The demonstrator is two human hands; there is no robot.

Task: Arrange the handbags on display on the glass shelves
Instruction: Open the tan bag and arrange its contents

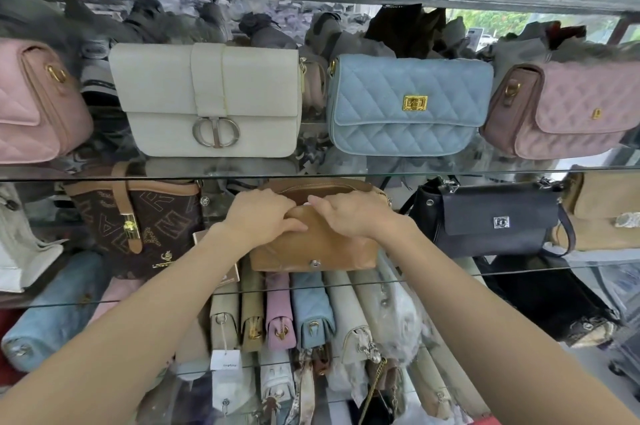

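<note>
Tan handbag (313, 244) on the middle glass shelf (519, 272), between brown monogram bag (138, 220) and black flap bag (491, 220). Both hands at its top edge: left hand (265, 216) with fingers curled over the soft folded flap, right hand (349, 216) likewise, fingertips hooked into the same fold — gripping the bag, not merely resting on it. Zip opening visible behind the knuckles.

Risks from here:
- Bag front close to the shelf's front edge; a pull toward the body likely to tip it off onto the packed row of purses below.
- Soft, unstructured leather — liable to slump or crease if let go without shaping; flap snap (314, 263) unfastened, so flap may sag open.
- Sideways shove could nudge the black flap bag, just beside on the right, or catch its strap.
- Glass edge overhead sits near the knuckles; lifting straight up risks a knock against the upper shelf.

Materials: tan bag smooth, matte, pliable, rounded top. Upper shelf — cream bag (207, 98), stiff, boxy, metal ring clasp; blue quilted bag (408, 105), diamond stitching, gold turn-lock; pink quilted bags at either end. Shelves clear glass, reflective, hard-edged.
</note>
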